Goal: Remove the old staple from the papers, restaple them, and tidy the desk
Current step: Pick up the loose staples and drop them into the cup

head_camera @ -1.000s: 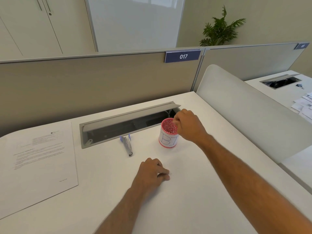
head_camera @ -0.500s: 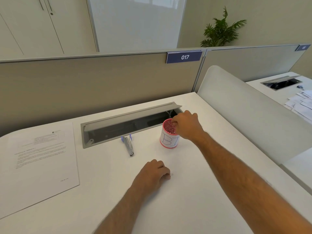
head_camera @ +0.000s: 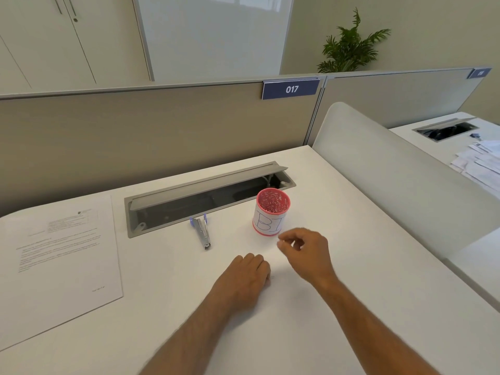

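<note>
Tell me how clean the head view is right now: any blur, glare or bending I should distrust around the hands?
Head view: soft even light, only faint shadows under the hands. The right hand is slightly motion-blurred; the left hand and red cup look sharper. Wide-angle bending curves the partition top. Print on the papers is too small to read. No harsh glare on the desk.

In the frame's centre, the left hand [head_camera: 244,277] rests curled on the white desk [head_camera: 338,212]. The right hand [head_camera: 305,253] hovers just below the pink cup [head_camera: 271,212]. The staple remover [head_camera: 203,232] lies left of the cup, and the papers [head_camera: 59,263] at the far left.
</note>
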The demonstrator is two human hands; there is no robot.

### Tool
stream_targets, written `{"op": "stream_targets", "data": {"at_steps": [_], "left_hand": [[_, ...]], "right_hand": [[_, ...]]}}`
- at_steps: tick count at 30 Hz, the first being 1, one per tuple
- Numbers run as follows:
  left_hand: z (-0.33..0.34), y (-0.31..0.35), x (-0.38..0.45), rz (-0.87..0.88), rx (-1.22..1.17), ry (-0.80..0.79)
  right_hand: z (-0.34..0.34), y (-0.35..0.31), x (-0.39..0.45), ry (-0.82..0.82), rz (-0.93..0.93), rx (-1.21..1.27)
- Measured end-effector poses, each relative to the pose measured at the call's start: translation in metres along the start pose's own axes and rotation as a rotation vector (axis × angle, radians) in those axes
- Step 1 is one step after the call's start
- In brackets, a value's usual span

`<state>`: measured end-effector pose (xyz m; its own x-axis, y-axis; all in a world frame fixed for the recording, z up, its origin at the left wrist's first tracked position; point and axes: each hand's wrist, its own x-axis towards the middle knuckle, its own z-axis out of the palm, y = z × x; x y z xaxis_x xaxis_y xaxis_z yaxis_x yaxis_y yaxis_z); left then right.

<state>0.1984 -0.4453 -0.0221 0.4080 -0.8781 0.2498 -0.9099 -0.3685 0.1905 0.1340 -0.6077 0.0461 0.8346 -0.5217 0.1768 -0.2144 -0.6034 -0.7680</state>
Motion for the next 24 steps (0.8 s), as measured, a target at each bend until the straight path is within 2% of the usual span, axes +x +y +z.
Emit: {"op": "stream_targets", "data": {"at_steps": [3, 8, 12, 19, 24], "left_hand": [[-0.002, 0.002, 0.000, -0.004, 0.038, -0.046], [-0.010, 0.006, 0.005, 0.007, 0.095, -0.140], [-0.014, 0.008, 0.007, 0.024, 0.119, -0.196], [-0.022, -0.001, 0.013, -0.165, -0.119, -0.069], [-0.048, -0.002, 0.044, -0.298, -0.184, 0.053]], "right_hand": [[0.004, 0.022, -0.019, -0.099, 0.093, -0.051], [0.010, 0.038, -0.034, -0.308, 0.018, -0.249], [0.012, 0.033, -0.033, -0.365, 0.013, -0.316], [0.016, 0.028, -0.031, -0.356, 0.033, -0.317], [0.018, 0.023, -0.029, -0.411, 0.038, -0.366]]}}
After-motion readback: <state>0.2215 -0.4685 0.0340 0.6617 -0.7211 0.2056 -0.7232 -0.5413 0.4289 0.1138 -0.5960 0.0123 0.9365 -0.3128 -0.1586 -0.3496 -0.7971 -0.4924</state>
